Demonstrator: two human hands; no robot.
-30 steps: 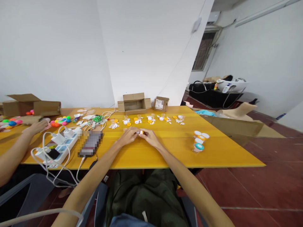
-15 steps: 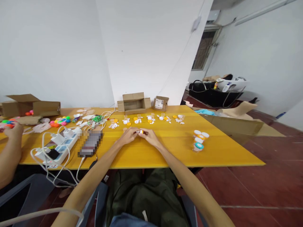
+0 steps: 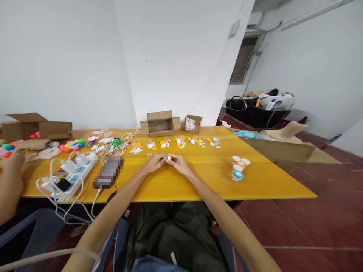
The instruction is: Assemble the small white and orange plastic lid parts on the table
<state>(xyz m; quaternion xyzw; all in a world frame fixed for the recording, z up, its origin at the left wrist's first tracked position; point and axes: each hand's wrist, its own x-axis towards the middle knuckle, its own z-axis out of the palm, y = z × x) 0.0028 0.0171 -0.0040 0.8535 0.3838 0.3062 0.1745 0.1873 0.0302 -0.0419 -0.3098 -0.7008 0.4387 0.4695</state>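
Over the middle of the yellow table point(image 3: 167, 189), my left hand point(image 3: 154, 162) and my right hand point(image 3: 180, 164) meet around a small white and orange piece point(image 3: 169, 158). Fingers of both hands are closed on it, and they hide much of its shape. Just beyond them lie groups of white and yellow round parts point(image 3: 179, 144) with small clear cups. Several capped clear jars point(image 3: 237, 174), one with a teal lid and others with white and orange lids, stand together to the right.
Behind the parts sit an open cardboard box point(image 3: 161, 126) and a smaller box point(image 3: 193, 124). A power strip point(image 3: 74, 174) with looping white cables and a blurred device point(image 3: 108, 172) lie left. Another person's hand point(image 3: 13, 164) is near colourful balls point(image 3: 72, 146).
The other person's hand at the far left has shifted slightly left. My hands stay in nearly the same place, still around the small piece.
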